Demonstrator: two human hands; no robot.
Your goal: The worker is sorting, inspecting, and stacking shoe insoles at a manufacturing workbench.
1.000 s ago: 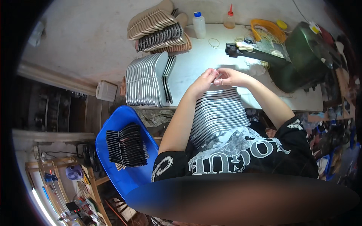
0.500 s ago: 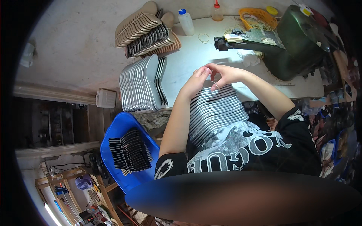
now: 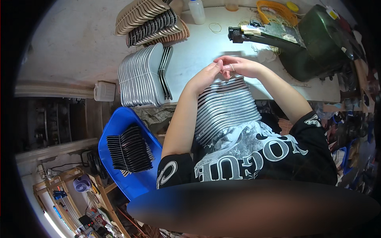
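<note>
A tall stack of silver-edged, sole-shaped pieces point(image 3: 227, 109) rests in front of me, against my lap and the table's near edge. At its far end my left hand point(image 3: 207, 77) and my right hand point(image 3: 245, 67) meet, with fingertips touching. A thin pale rubber band point(image 3: 232, 68) loops over the fingers of my right hand. My left fingers are pressed together beside it; whatever they pinch is hidden. Left of the stack, a banded bundle of silver soles point(image 3: 139, 75) stands on the white table point(image 3: 194, 43), with a few dark soles point(image 3: 166, 73) against it.
Beige and dark sole bundles point(image 3: 145, 20) lie at the back left. A white bottle point(image 3: 197, 12), a loose rubber band point(image 3: 214, 27) and an orange basket point(image 3: 274, 12) are farther back. A dark green machine point(image 3: 317, 43) stands right. Black soles point(image 3: 129, 150) fill a blue tub point(image 3: 109, 119).
My hands have drawn closer together over the stack's far end, and the band now lies nearer my right fingers. The whole view has shifted slightly, with the table scene sitting higher.
</note>
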